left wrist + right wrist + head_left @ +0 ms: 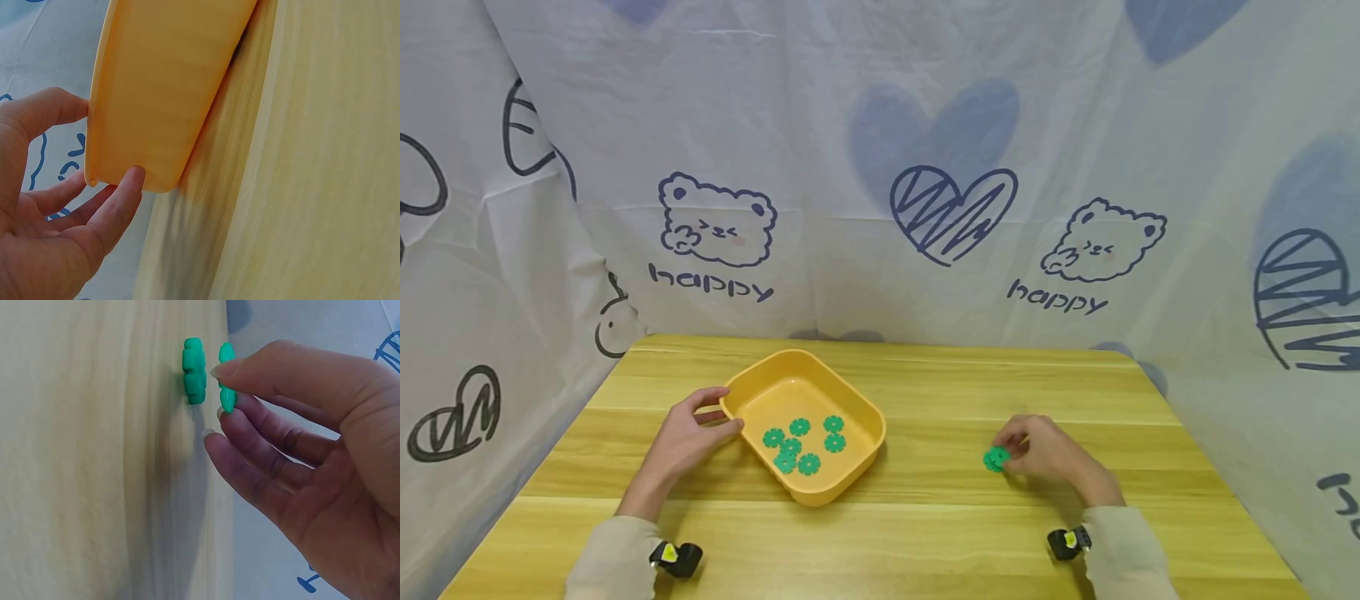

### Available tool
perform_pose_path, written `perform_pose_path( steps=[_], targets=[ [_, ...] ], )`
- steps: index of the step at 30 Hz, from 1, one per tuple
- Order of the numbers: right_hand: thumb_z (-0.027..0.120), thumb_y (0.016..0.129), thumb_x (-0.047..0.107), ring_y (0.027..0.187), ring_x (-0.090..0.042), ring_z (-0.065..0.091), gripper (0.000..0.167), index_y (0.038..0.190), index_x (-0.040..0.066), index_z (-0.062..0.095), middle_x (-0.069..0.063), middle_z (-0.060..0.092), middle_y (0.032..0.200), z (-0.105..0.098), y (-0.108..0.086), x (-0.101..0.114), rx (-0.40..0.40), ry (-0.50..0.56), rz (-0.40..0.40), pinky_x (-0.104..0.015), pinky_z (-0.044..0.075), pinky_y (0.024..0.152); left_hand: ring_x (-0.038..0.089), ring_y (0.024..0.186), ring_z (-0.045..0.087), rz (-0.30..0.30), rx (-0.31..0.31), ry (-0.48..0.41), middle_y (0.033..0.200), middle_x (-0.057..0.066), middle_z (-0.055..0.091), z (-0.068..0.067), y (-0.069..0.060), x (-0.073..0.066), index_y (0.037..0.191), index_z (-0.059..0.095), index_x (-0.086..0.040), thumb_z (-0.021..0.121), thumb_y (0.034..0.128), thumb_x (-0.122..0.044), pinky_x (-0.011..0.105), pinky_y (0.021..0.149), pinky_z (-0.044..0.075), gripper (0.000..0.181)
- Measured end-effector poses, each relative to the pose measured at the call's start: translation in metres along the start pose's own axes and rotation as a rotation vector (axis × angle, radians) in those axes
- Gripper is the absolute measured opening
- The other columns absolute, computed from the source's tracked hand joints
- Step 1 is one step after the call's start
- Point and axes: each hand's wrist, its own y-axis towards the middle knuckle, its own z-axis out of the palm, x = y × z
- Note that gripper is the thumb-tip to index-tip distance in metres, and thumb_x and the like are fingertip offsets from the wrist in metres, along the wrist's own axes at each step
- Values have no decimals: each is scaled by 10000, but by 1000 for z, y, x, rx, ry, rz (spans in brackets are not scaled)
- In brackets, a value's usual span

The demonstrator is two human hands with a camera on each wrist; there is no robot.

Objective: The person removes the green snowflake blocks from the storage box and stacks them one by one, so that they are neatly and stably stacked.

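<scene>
A yellow plastic tub (pixel 850 487) sits at an angle on the table, with several green notched discs (pixel 808 464) lying flat in it. My left hand (pixel 692 433) holds the tub's left corner, thumb and fingers spread to either side of it; the left wrist view shows fingertips against its outer wall (pixel 162 94). On the right, my right hand (pixel 1045 450) pinches one green notched disc (pixel 227 394) between thumb and fingers. Just beneath that disc, more green disc pieces (pixel 194 372) rest on the table, stacked, their exact number unclear.
The wood-grain table (pixel 925 550) runs back to a white cloth (pixel 842 275) with printed hearts and bears, which also hangs at both sides. A black wrist camera (pixel 677 558) is strapped on the left wrist, and another wrist camera (pixel 1067 543) on the right.
</scene>
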Motion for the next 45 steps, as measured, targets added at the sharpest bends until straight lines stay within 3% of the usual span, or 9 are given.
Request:
perform_pose_path(
  steps=[9, 25, 33, 45],
  targets=[
    [822, 812, 5, 877, -140, 673, 191, 987, 64, 774, -29, 714, 971, 4, 3, -2, -1, -47, -88, -332, 630, 821, 464, 1364, 543, -3, 0, 5, 1555, 270, 435, 0, -2, -3, 1514, 442, -1, 749, 934, -247, 501, 1079, 536, 700],
    [805, 786, -24, 908, -166, 699, 250, 1016, 62, 760, -41, 736, 1012, 8, 4, -4, -10, -52, -75, -319, 623, 834, 465, 1364, 542, -5, 0, 14, 1557, 269, 432, 0, -2, -3, 1517, 439, -5, 755, 932, -265, 519, 1089, 525, 714],
    [802, 792, -19, 917, -171, 695, 254, 1028, 63, 756, -36, 743, 1010, 8, 3, 0, -5, -40, -71, -383, 628, 852, 464, 1365, 542, -1, -2, 13, 1557, 270, 432, 0, -2, -3, 1517, 440, -4, 753, 933, -263, 517, 1088, 526, 712],
    [791, 789, -29, 903, -150, 686, 273, 1044, 60, 752, -36, 744, 1001, 9, 3, -4, -8, -30, -87, -326, 620, 832, 466, 1363, 543, 0, -1, 20, 1549, 273, 438, 0, -2, -2, 1516, 438, -2, 753, 934, -266, 521, 1091, 523, 712]
  ],
)
